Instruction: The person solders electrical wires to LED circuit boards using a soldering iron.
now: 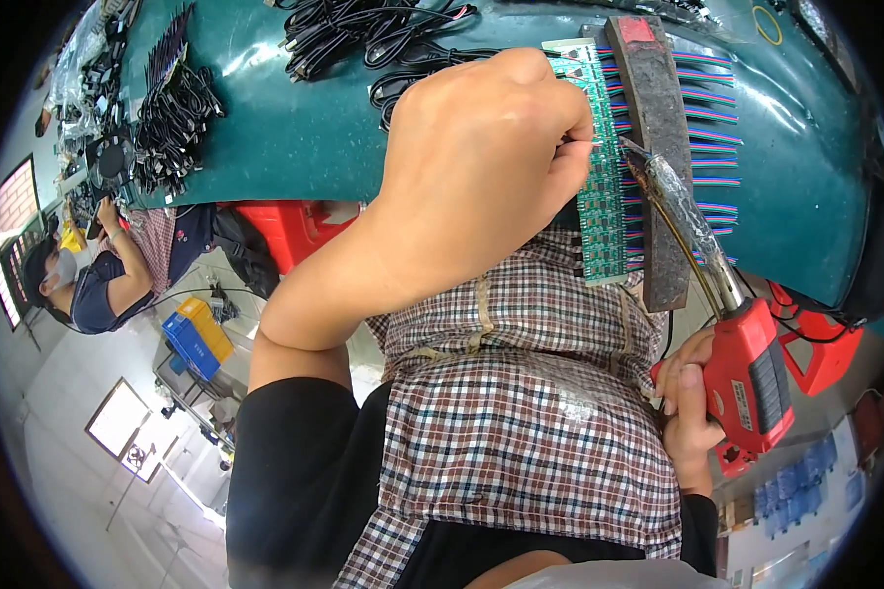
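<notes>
Soldering gun [740, 358] and green board [604, 221], right half of frame.
Right hand [690, 407] grips the gun; left hand [496, 137], pinched closed, overlaps the board.

Glossy green tabletop [275, 133], red stools [270, 234], bright windows [118, 417]

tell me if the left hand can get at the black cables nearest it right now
Probably yes: the nearest black cables lie on the green table right beside the left hand, with nothing visible between.
</notes>
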### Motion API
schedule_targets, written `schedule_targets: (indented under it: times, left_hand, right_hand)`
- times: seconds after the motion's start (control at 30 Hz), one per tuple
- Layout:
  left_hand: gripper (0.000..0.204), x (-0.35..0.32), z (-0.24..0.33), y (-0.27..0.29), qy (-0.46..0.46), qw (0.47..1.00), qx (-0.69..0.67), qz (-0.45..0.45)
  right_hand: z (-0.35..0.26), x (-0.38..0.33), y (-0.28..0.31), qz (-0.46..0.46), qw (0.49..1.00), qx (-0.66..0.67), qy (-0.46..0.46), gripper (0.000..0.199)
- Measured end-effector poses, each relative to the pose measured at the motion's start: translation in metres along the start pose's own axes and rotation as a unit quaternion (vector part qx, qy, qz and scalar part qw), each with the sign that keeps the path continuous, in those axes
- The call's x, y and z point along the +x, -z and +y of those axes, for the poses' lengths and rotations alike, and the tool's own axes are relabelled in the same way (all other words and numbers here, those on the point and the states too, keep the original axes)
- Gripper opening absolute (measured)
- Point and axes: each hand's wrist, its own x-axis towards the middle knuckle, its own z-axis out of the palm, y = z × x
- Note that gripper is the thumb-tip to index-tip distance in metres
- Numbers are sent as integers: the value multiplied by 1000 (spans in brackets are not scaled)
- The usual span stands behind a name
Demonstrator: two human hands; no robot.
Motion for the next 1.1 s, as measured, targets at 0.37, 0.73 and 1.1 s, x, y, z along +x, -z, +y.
schedule_targets:
  times: [0.37,0.73,1.1]
  left_hand:
    - [8,1,2,0,-8,1000,10,0]
    - [10,1,1,-4,-17,1000,14,15]
    - [11,1,2,-5,-25,999,27,16]
  right_hand:
    - [-4,1,-5,12,997,-59,-38,9]
    - [0,1,1,6,999,-29,12,10]
    - [7,-2,4,21,995,-95,-2,11]
